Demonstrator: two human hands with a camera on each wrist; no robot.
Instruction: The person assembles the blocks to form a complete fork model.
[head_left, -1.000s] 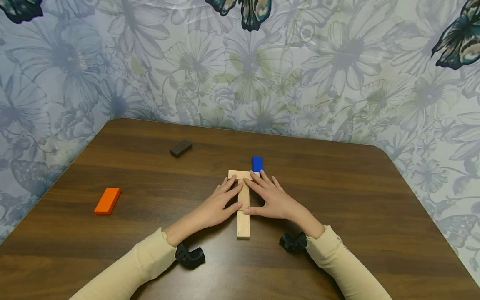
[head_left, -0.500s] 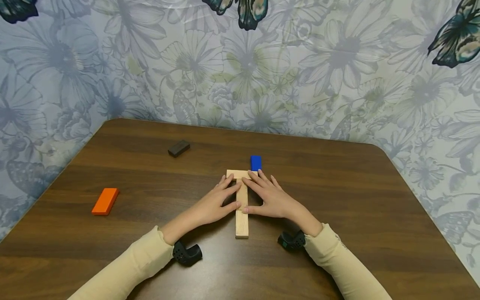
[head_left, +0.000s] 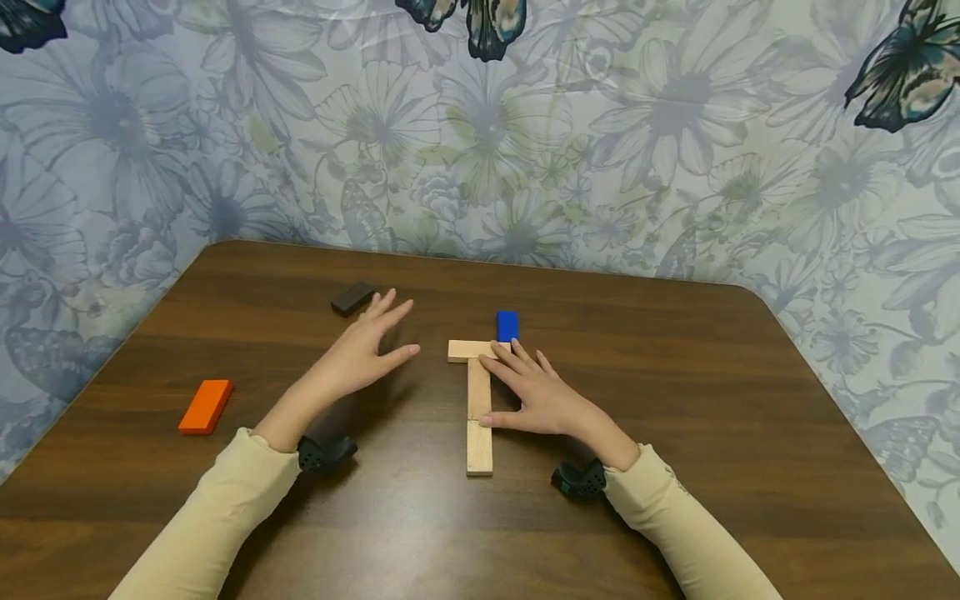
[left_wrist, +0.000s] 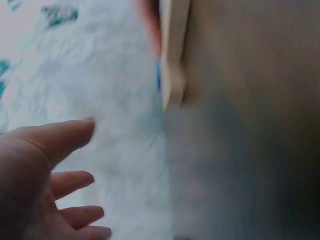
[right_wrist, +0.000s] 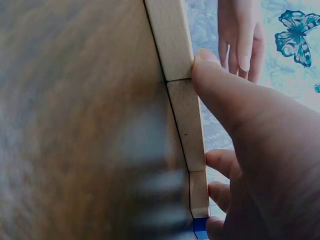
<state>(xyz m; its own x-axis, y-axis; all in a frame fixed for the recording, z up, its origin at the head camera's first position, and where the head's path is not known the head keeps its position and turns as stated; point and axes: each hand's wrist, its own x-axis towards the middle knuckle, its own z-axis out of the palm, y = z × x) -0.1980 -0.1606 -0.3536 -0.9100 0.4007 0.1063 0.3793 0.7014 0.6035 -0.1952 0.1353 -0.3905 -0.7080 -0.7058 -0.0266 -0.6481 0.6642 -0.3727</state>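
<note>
Three pale wooden blocks lie in a T on the table: a crosswise block (head_left: 463, 351) at the far end, a middle block (head_left: 478, 392) and a near block (head_left: 480, 454) in line below it. A blue block (head_left: 507, 326) stands against the crosswise block's right end. My right hand (head_left: 546, 393) rests along the T's right side, fingers spread; its thumb (right_wrist: 207, 67) touches the wood near the seam between the two in-line blocks. My left hand (head_left: 358, 354) hovers left of the T, fingers extended and holding nothing, its fingertips near a dark brown block (head_left: 351, 298).
An orange block (head_left: 206, 407) lies on the left of the brown table (head_left: 675, 358). Flowered wallpaper (head_left: 525, 158) covers the wall behind the table's far edge. A black camera (head_left: 579, 480) is strapped on the right wrist, with another (head_left: 326, 454) on the left.
My left hand has left the wooden blocks and moved left and away toward the dark block. My right hand stays on the T. The blocks keep their arrangement.
</note>
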